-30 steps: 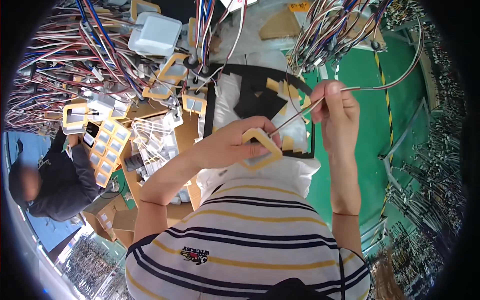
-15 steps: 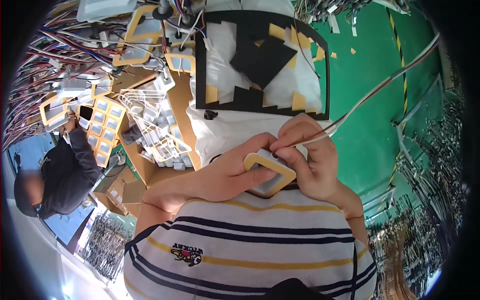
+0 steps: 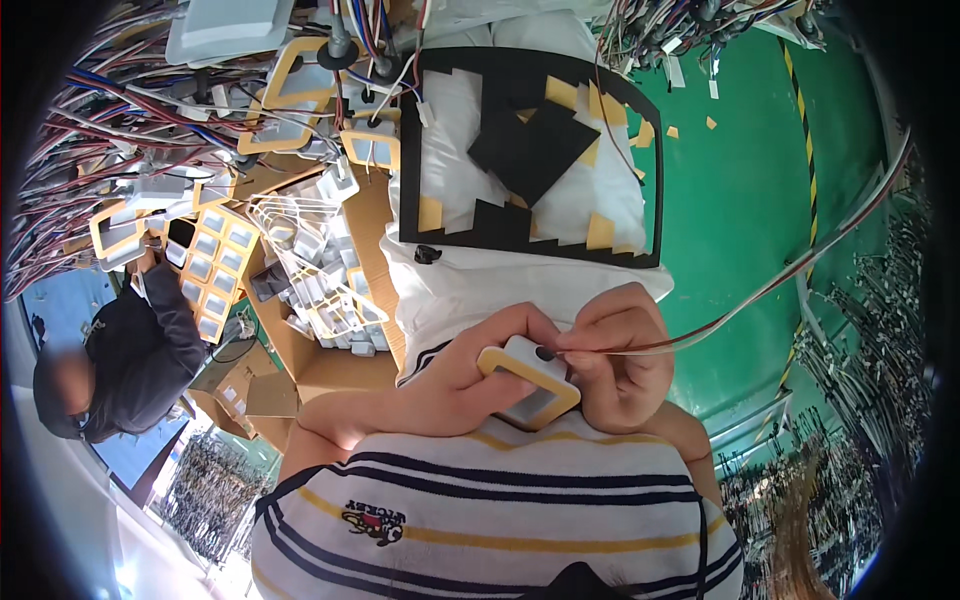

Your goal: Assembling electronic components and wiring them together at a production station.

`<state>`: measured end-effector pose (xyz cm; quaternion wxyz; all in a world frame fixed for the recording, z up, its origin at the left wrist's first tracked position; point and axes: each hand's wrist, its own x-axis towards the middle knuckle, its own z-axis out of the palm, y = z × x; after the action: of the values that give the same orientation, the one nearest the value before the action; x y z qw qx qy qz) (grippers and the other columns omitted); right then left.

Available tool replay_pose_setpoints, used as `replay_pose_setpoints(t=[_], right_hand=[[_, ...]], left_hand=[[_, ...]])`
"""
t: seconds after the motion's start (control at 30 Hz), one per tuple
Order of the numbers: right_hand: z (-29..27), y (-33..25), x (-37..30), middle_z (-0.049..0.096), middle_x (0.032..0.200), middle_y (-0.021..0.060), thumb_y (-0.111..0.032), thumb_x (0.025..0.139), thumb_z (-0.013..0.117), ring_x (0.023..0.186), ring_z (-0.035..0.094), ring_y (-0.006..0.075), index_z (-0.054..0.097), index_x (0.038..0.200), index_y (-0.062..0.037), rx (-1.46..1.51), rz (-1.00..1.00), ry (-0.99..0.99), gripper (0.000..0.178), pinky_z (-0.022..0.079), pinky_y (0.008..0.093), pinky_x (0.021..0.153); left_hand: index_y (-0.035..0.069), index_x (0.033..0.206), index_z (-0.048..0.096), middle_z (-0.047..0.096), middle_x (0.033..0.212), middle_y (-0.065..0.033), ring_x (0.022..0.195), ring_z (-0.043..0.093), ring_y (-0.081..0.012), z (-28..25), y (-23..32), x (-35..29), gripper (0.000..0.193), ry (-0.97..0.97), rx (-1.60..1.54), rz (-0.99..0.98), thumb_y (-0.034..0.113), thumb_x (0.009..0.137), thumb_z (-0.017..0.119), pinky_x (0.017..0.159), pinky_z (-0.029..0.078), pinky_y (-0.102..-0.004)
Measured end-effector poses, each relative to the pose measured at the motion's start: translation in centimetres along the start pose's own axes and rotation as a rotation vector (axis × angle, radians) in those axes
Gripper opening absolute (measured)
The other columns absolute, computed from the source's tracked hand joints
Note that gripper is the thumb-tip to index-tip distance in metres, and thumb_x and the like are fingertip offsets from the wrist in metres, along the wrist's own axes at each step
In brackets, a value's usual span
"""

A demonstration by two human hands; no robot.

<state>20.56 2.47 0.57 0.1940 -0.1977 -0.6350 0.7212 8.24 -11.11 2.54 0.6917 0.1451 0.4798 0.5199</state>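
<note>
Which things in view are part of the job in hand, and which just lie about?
In use:
- yellow-rimmed housing, in left hand
- red and white wires, in right hand

Apparently lying about:
- black frame
- cardboard box of pale parts
- heaped wires at left

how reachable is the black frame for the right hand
Probably yes: the black frame lies just ahead with nothing visibly between, though the right hand would likely release the wires first.

Shirt (image 3: 560, 505): white with dark blue and yellow stripes
Sleeves (image 3: 282, 508): short ones, stripy too
Chest picture (image 3: 378, 522): tiny, with red, black and yellow bits
String (image 3: 703, 540): thin, dark, I see it on the right
</note>
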Motion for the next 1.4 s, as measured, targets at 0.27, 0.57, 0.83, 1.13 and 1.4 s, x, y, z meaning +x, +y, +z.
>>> replay_pose_setpoints(t=[0.27, 0.57, 0.83, 1.13, 1.4], right_hand=[[-1.2, -1.5, 3.7, 0.056, 0.078, 0.0090, 0.001, 0.068, 0.072, 0.066, 0.053, 0.0149, 0.068, 0.084, -0.0014, -0.140, -0.089, -0.203, 0.017, 0.041, 0.0252, 0.054], [-3.0, -1.5, 4.8, 0.055, 0.078, 0.0059, -0.014, 0.073, 0.071, 0.079, 0.054, 0.0249, 0.069, 0.092, -0.0065, -0.320, -0.186, -0.574, 0.020, 0.044, 0.0341, 0.070], [-2.5, -5.4, 7.6, 0.050, 0.071, 0.0056, -0.013, 0.067, 0.063, 0.067, 0.054, 0.0263, 0.052, 0.071, -0.0096, -1.121, -0.472, -0.693, 0.012, 0.045, 0.0384, 0.063], [-1.9, -4.1, 11.5, 0.056, 0.081, 0.0087, -0.009, 0.088, 0.057, 0.073, 0.053, 0.0140, 0.053, 0.091, 0.0000, -0.491, -0.467, 0.156, 0.010, 0.045, 0.0252, 0.067], [2.8, 0.7, 7.1, 0.062, 0.085, 0.0090, 0.002, 0.080, 0.065, 0.073, 0.061, 0.0139, 0.048, 0.092, 0.0000, -0.298, -0.169, 0.103, 0.020, 0.051, 0.0254, 0.069]], left_hand=[[0.003, 0.114, 0.044, 0.052, 0.101, -0.0028, 0.093, 0.046, -0.0078, -0.4, 0.9, -0.1, 0.028, 0.033, 0.004, 0.018, 0.008, 0.086, 0.046, 0.082, 0.036, -0.0224], [0.001, 0.126, 0.038, 0.053, 0.115, -0.0064, 0.108, 0.049, -0.0125, -0.7, -1.2, 0.3, 0.037, -0.061, -0.107, -0.045, 0.010, 0.092, 0.046, 0.092, 0.037, -0.0265], [0.003, 0.108, 0.041, 0.054, 0.095, -0.0166, 0.091, 0.057, -0.0281, -1.6, 1.9, 3.3, 0.025, 0.039, 0.683, 0.174, 0.013, 0.087, 0.051, 0.078, 0.044, -0.0357], [0.008, 0.121, 0.040, 0.055, 0.107, -0.0098, 0.100, 0.059, -0.0257, -3.3, 8.2, 7.0, 0.042, 0.284, -0.272, 0.500, 0.015, 0.081, 0.051, 0.088, 0.047, -0.0374], [0.006, 0.123, 0.036, 0.058, 0.103, -0.0230, 0.098, 0.060, -0.0330, -3.4, 8.4, 8.0, 0.037, 0.296, -0.368, 0.589, 0.023, 0.090, 0.039, 0.090, 0.048, -0.0437]])
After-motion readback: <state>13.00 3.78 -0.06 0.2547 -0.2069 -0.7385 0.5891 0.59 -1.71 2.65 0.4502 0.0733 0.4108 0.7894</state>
